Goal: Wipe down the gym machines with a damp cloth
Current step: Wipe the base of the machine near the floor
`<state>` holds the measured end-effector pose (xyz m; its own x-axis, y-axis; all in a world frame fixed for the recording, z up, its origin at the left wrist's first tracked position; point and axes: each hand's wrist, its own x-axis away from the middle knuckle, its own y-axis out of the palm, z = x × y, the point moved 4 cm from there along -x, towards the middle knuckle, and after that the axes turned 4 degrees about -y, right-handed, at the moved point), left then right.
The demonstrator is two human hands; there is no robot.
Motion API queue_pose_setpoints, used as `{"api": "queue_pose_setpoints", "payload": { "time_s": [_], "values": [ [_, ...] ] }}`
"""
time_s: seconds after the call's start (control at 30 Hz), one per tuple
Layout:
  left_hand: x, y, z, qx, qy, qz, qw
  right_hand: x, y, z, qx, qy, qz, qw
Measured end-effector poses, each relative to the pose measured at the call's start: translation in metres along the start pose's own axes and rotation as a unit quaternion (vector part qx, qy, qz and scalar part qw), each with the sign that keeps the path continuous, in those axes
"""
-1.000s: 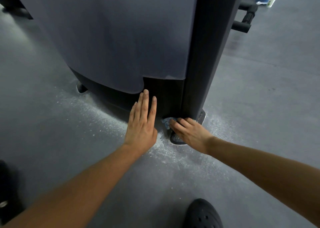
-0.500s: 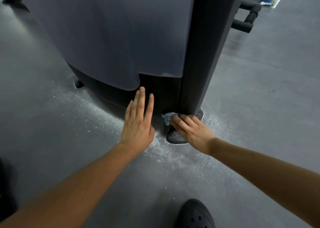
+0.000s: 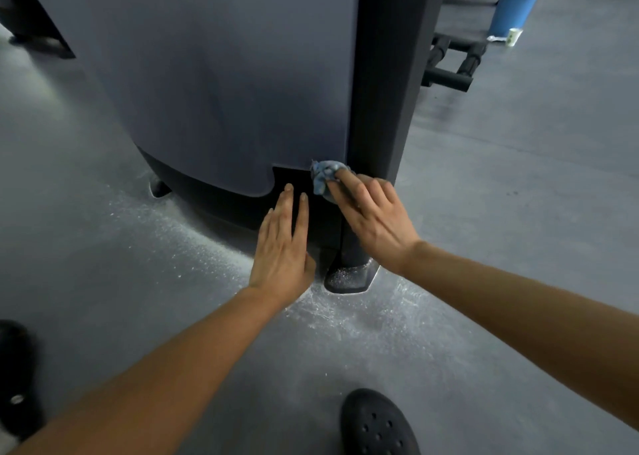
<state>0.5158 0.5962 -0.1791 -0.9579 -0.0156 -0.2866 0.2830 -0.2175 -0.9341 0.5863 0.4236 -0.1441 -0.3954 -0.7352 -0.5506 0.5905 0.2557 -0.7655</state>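
A gym machine with a wide grey panel and a black upright post fills the upper middle. My right hand presses a crumpled blue cloth with straight fingers against the bottom edge of the panel, next to the post. My left hand lies flat with straight fingers on the dark base below the panel, left of the right hand. The machine's black foot sits on the floor between my wrists.
A blue bucket stands on the grey floor at the far right, a small white item beside it. Black bars stick out behind the post. My black clog is at the bottom; a dark shoe at the left edge.
My right hand has carried the cloth up from the machine's foot along the post to the lower edge of the grey panel. My left hand has stayed flat on the base.
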Motion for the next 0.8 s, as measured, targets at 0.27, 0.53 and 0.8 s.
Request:
{"api": "queue_pose_setpoints", "payload": {
  "time_s": [0.27, 0.53, 0.8],
  "values": [
    [0.002, -0.006, -0.014, -0.032, 0.024, -0.033, 0.999, 0.041, 0.046, -0.027, 0.05, -0.104, -0.185, 0.976],
    [-0.001, -0.059, -0.006, -0.041, 0.033, -0.049, 0.997, -0.03, -0.021, 0.0, 0.063, -0.074, -0.1, 0.99],
    [-0.007, -0.163, 0.019, -0.075, 0.056, 0.015, 0.995, -0.054, -0.097, 0.016, 0.05, -0.177, -0.231, 0.955]
  ]
}}
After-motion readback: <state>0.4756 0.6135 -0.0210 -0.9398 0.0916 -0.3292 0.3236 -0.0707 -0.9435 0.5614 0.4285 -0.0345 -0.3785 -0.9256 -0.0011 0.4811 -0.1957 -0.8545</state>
